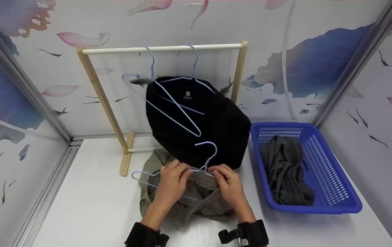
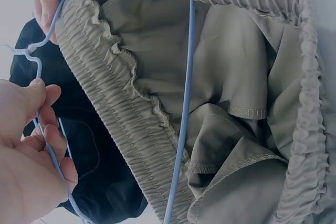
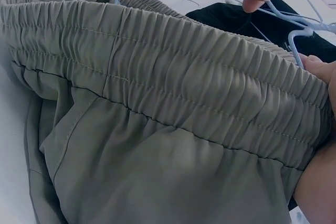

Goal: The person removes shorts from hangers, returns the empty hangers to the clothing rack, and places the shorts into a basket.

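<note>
A pale blue wire hanger (image 1: 213, 151) is partly inside the elastic waistband (image 2: 115, 108) of grey-green pants (image 1: 213, 210). My left hand (image 1: 172, 180) pinches the hanger's left shoulder between thumb and fingers, just beside the hook's base. On the other side, my right hand (image 1: 230, 185) grips the hanger's right shoulder together with the waistband edge. In the left wrist view, the hanger's bottom bar (image 2: 184, 103) crosses the waist opening. The hanger's right end is hidden by the cloth.
Behind my hands, a black garment (image 1: 216, 127) hangs by a blue hanger (image 1: 195, 65) from a wooden rack (image 1: 113, 50). A bare hanger (image 1: 178, 103) hangs in front of it. At right, a blue basket (image 1: 333, 161) contains dark grey clothing (image 1: 283, 164). Patterned panels enclose the white table (image 1: 79, 192).
</note>
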Motion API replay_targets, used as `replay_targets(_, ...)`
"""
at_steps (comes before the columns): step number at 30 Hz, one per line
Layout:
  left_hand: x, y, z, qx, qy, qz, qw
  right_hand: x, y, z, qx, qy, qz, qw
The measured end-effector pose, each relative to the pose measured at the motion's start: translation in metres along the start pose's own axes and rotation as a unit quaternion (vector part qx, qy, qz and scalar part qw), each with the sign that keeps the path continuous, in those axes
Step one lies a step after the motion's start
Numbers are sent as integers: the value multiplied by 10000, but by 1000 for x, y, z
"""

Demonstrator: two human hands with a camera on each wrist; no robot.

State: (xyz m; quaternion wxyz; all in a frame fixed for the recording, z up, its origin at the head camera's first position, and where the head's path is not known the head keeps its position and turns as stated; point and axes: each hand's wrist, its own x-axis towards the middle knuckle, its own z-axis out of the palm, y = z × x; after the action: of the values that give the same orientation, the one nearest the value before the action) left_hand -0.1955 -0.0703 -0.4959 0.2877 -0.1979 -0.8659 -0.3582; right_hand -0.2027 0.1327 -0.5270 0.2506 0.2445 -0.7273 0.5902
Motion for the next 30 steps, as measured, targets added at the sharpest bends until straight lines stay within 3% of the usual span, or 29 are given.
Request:
replay_targets(18,6,-6,-20,-466,137,-349,9982,-2,1,-14,59,46,342,9994)
replay_targets(30,8,-9,-27,-446,360,-196,9982,-6,7,-21,-2,155,350,9993)
